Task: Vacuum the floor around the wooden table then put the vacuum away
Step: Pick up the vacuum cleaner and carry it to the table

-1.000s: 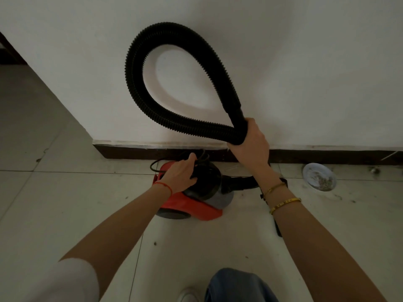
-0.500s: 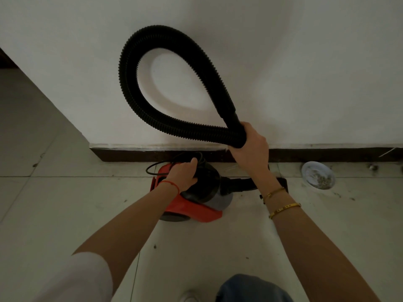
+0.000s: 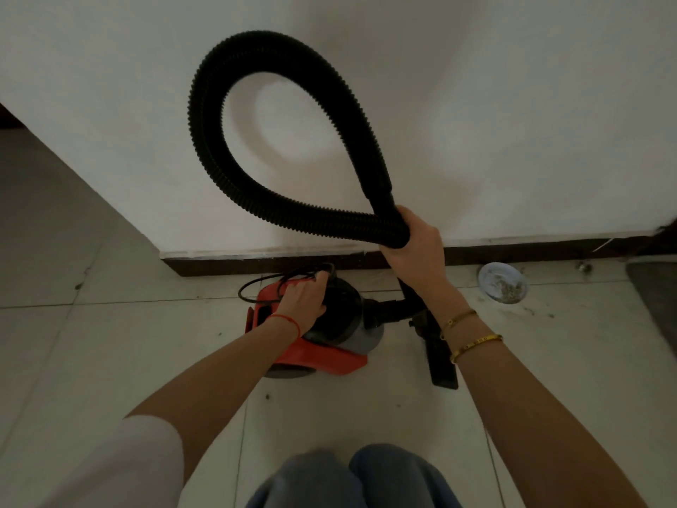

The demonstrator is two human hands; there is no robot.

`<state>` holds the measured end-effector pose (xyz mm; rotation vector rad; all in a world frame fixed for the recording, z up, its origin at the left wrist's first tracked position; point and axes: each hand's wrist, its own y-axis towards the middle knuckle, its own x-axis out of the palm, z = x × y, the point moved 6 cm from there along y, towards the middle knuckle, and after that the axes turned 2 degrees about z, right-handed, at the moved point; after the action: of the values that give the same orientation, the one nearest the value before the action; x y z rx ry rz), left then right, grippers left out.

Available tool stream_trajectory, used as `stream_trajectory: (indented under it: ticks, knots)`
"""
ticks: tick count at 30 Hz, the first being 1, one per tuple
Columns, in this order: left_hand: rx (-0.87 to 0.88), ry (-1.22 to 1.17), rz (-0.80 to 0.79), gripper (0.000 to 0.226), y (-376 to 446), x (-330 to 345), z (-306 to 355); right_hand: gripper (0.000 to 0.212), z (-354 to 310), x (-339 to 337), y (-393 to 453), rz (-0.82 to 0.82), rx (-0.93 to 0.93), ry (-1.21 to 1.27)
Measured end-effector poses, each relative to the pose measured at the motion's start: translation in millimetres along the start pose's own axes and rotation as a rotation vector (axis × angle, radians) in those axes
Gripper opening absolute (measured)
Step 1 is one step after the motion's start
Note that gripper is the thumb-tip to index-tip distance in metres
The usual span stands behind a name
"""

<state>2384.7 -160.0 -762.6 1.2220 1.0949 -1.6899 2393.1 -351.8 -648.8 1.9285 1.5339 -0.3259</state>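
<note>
A small red and black vacuum point(image 3: 329, 346) sits on the tiled floor close to the wall's dark skirting. My left hand point(image 3: 304, 297) rests on its top, fingers closed over the handle and a loop of black cord point(image 3: 252, 287). My right hand point(image 3: 414, 247) grips the black ribbed hose point(image 3: 219, 170), folded into a tall loop against the white wall. The hose runs down behind my wrist to the vacuum's front. A flat black nozzle point(image 3: 439, 357) lies on the floor under my right forearm.
A round white dish point(image 3: 502, 282) with debris lies by the skirting at right. A dark mat edge point(image 3: 655, 298) shows at far right. The wall's corner point(image 3: 161, 251) ends left of the vacuum, with tiled floor beyond. My knees are at the bottom.
The view has dropped slightly and my knees show more. My left hand has slid a little further over the vacuum's top. The hose loop stays held up.
</note>
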Motion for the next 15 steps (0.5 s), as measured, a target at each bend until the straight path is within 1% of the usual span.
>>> stream_trajectory:
  ticks: [5,9,15]
  knots:
    - [0.005,-0.037,-0.014,0.057,-52.5,-102.8,39.2,0.039,-85.6,-86.4,7.4,0.008,0.056,0.018]
    - [0.042,-0.076,-0.013,0.064,-103.1,-194.6,76.4,0.038,-168.2,-166.0,8.3,0.023,0.09,0.018]
    - [0.109,-0.089,-0.04,0.062,-177.7,-332.4,136.1,0.037,-291.8,-288.4,-1.9,0.062,0.144,0.031]
